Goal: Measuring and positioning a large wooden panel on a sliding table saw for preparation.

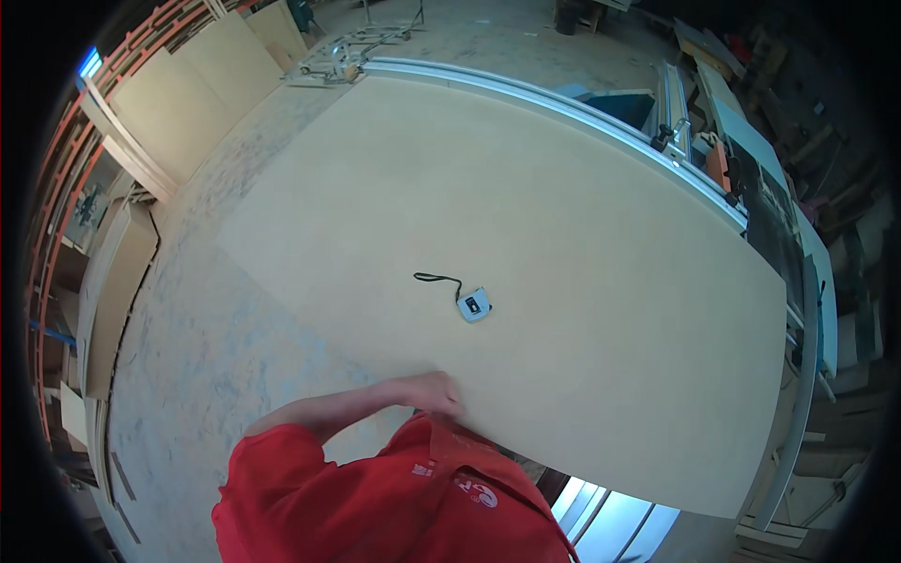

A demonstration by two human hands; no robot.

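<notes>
A large pale wooden panel [563, 216] lies flat in front of me. Near its middle rests a light blue tape measure [475, 305] with a dark wrist strap [435, 277] looped out to its left. My left hand [434, 392] is at the panel's near edge, close against my red clothing, with its fingers curled. What those fingers hold, if anything, is hidden. Nothing touches the tape measure. My right hand does not show.
A metal rail [544, 103] runs along the panel's far edge, with black clamps [663, 138] at its right. Tall boards [178, 103] lean against orange racking at the left. A curved metal bar [803, 394] stands beyond the panel's right end. Dusty floor [206, 338] shows at left.
</notes>
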